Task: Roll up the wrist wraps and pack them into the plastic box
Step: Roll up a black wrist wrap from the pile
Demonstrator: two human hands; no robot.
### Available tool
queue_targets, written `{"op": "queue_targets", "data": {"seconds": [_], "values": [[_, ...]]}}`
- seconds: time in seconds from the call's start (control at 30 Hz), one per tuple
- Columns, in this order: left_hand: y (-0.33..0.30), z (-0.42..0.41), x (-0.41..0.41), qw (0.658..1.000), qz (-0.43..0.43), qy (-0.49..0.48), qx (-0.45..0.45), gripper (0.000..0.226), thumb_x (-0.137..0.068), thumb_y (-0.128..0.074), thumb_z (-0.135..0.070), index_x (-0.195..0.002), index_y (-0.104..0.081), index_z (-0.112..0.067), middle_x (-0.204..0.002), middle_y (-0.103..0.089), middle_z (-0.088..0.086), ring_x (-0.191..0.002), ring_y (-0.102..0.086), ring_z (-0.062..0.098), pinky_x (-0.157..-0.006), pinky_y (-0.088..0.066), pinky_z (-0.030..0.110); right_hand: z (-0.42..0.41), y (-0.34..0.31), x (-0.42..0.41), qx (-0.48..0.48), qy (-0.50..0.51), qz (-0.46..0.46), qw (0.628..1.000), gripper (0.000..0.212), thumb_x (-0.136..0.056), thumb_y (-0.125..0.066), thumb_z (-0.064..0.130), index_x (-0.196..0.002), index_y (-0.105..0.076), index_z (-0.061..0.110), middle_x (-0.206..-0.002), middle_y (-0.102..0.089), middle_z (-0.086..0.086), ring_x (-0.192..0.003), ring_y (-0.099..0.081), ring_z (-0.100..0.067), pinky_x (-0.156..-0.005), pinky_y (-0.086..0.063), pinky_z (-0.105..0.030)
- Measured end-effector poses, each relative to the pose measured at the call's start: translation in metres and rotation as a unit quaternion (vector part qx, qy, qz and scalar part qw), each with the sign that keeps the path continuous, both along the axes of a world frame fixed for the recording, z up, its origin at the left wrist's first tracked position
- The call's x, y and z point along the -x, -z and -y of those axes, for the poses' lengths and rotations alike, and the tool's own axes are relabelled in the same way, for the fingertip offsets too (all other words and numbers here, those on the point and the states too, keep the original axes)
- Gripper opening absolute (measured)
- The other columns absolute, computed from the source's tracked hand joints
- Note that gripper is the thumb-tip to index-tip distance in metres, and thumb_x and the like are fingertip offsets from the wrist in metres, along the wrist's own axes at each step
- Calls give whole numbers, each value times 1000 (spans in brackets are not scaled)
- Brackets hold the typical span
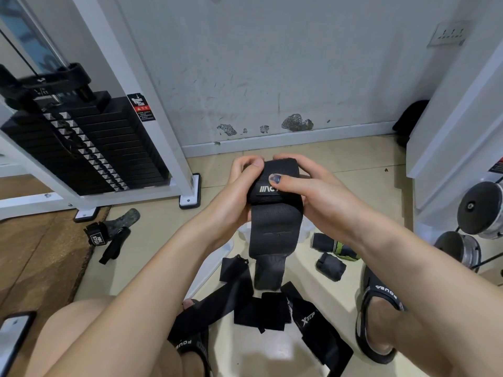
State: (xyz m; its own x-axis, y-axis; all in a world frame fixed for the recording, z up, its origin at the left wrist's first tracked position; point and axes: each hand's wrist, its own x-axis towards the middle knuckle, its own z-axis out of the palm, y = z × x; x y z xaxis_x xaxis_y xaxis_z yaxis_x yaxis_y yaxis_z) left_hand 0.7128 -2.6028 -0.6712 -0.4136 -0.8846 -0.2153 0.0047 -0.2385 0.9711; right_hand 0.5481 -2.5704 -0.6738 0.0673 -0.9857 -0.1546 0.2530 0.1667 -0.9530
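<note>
Both hands, left hand (242, 180) and right hand (304, 191), grasp the black wrist wrap (275, 213) at twelve o'clock, its tail hanging. Best keep edges aligned and tension steady while rolling.

One wrap (276, 213) is held between two hands, the left hand (239, 186) and the right hand (307, 191). Two rolled wraps lie on the floor at right: one (330, 266) all black, one (336, 247) with green. Several loose black straps (261, 308) lie tangled near the feet; their number cannot be told. Far left lies one grip strap (109, 232). Two sandals show, left (190, 346) and right (378, 311). One weight stack (89, 148), one phone (13, 333).
</note>
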Motion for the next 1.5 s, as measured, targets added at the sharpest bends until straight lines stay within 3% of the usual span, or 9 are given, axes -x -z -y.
{"op": "queue_targets", "data": {"seconds": [0.2, 0.4, 0.63, 0.83, 0.93, 1.03, 1.17, 1.33, 1.5], "values": [[-1, 4, 0, 999, -30, -32, -9, 28, -106, -50, -19, -134, -48, -24, -113, -65, 3, -96, -66, 19, -92, -51, 42, 0, 0, 1, -2, -19, -12, 1000, 58, -87, -74, 1, -137, -58, 27, -123, -69, -15, -103, -72, -24, -86, -58, -34], [6, 4, 0, 998, -4, -28, 49, 49, -85, -60, -22, -131, -47, -33, -112, -66, 5, -92, -67, 18, -84, -53, 36, 1, -4, 0, -55, -46, -23, 997, 39, -100, -60, 43, -134, -62, 24, -116, -72, 0, -101, -72, -16, -91, -58, -33], [13, 4, 1, 999, 26, -13, 38, 63, -66, -66, -39, -126, -51, -27, -109, -70, -1, -108, -67, 20, -110, -47, 51, 8, 11, -12, -82, -10, -40, 996, 70, -80, -59, 63, -137, -53, 23, -126, -72, -6, -111, -73, -21, -103, -54, -48], [18, 0, 6, 1000, -1, -9, 8, 55, -74, -61, -31, -127, -50, -19, -107, -68, 2, -102, -65, 20, -113, -41, 55, 6, 11, -19, -107, 19, -62, 992, 72, -69, -57, 75, -126, -59, 31, -118, -75, -2, -109, -73, -22, -106, -51, -52], [13, 2, 2, 999, -18, -38, 4, 47, -76, -57, -27, -122, -52, -16, -106, -65, 5, -98, -62, 21, -99, -48, 48, 6, 0, -8, -82, 26, -77, 993, 61, -96, -42, 72, -130, -60, 24, -103, -76, -5, -100, -74, -21, -100, -54, -44], [1, 12, -8, 993, -61, -103, 17, 38, -75, -55, -26, -112, -52, -17, -96, -59, 2, -89, -58, 19, -86, -47, 41, 17, -14, 14, -67, 181, -56, 980, 56, -106, -32, 59, -142, -49, 20, -109, -64, -10, -95, -67, -23, -91, -55, -37], [11, -1, 5, 997, -49, -63, -3, 38, -72, -57, -26, -110, -53, -21, -96, -63, 4, -82, -63, 20, -74, -53, 37, 8, 1, -9, -79, 142, -39, 986, 48, -101, -38, 64, -115, -64, 27, -115, -73, -4, -99, -71, -18, -100, -51, -39], [16, -6, 9, 998, -44, -36, -29, 49, -77, -56, -24, -124, -50, -13, -105, -65, 7, -90, -65, 18, -78, -53, 34, 3, -2, -20, -107, 80, -11, 991, 41, -103, -39, 62, -97, -65, 31, -80, -77, 11, -82, -74, -7, -91, -55, -34], [7, 7, 2, 994, -66, -82, 2, 36, -84, -55, -22, -120, -51, -17, -99, -64, 3, -86, -65, 18, -79, -55, 37, 13, -6, -10, -67, 155, -35, 985, 61, -102, -37, 66, -149, -47, 29, -132, -63, -5, -115, -65, -19, -110, -48, -46]]}}
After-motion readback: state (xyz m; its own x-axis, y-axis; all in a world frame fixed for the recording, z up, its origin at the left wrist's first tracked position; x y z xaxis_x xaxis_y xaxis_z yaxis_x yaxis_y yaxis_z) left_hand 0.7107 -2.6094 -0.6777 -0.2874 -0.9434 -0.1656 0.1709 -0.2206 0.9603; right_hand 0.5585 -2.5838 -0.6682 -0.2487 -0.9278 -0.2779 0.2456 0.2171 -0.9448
